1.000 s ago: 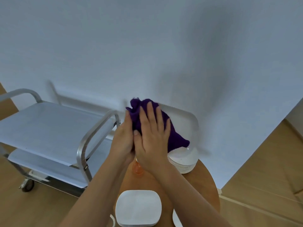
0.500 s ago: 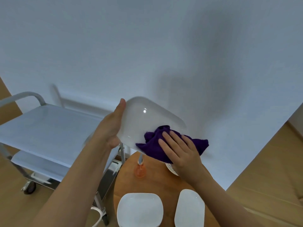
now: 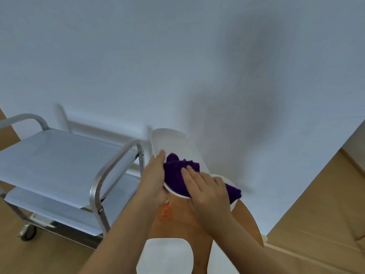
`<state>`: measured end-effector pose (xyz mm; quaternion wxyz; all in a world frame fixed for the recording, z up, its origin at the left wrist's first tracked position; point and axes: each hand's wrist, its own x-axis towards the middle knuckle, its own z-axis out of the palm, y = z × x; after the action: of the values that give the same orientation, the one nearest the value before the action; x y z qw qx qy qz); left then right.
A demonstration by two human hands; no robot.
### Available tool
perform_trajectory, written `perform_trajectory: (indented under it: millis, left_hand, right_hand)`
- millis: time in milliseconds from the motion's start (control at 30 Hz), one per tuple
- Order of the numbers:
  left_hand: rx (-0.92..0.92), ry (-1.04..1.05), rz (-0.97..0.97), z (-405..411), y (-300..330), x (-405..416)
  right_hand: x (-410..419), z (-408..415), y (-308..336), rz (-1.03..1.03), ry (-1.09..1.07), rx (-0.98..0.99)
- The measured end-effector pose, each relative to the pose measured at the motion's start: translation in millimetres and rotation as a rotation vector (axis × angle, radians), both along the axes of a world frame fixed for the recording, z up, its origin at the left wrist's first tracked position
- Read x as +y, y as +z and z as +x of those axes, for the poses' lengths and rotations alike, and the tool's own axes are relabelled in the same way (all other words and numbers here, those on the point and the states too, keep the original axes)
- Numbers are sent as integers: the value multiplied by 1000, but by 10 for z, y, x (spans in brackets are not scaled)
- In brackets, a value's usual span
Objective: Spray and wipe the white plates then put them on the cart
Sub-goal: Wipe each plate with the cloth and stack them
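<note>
Left hand (image 3: 153,177) grips plate (image 3: 173,143) rim; right hand (image 3: 205,188) presses cloth (image 3: 174,171). Plate stiff, slick, breakable: hold by edge.

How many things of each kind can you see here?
White plates, single: 3 (held, two on table)
Plate stack: 1, partly hidden
Purple cloth: 1
Orange spray bottle: 1
Metal cart: 1
Round wooden table: 1
Total: 8

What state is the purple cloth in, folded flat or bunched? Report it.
Bunched. The purple cloth is crumpled in loose folds under the right hand, pressed on the white plate that the left hand holds tilted.
</note>
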<state>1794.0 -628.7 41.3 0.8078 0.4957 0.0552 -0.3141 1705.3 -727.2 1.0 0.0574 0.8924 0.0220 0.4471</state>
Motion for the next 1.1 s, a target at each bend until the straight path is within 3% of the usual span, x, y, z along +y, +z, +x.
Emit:
perform_trajectory:
  millis: [100, 300, 467, 567, 667, 733, 800, 933, 1033, 1100]
  left_hand:
    - [16, -70, -8, 88, -45, 131]
    - [-73, -726, -26, 344, -74, 482]
    - [-68, -771, 5, 402, -142, 575]
    - [44, -622, -85, 402, -167, 488]
    - [-235, -493, -27, 336, -243, 348]
    - [-488, -417, 22, 239, -274, 276]
    - [-584, -356, 52, 208, -305, 269]
    - [-480, -329, -21, 209, -328, 278]
    - [-400, -243, -12, 208, -316, 222]
    - [-390, -222, 8, 222, -263, 203]
  right_hand:
    - [-58, -74, -66, -40, 85, 4]
    - [-322, -192, -42, -222, 268, 70]
    - [-431, -205, 2, -100, 250, 71]
    - [-323, -214, 34, 256, 293, 217]
    - [-256, -207, 180, 988, 281, 418]
    - [-301, -172, 166, 1281, 316, 461]
    - [-295, -142, 141, 1467, 416, 510]
    - [-290, -62, 70, 1824, 479, 565]
    - [-304, 19, 54, 1957, 299, 466]
    - [-305, 91, 43, 2005, 99, 276]
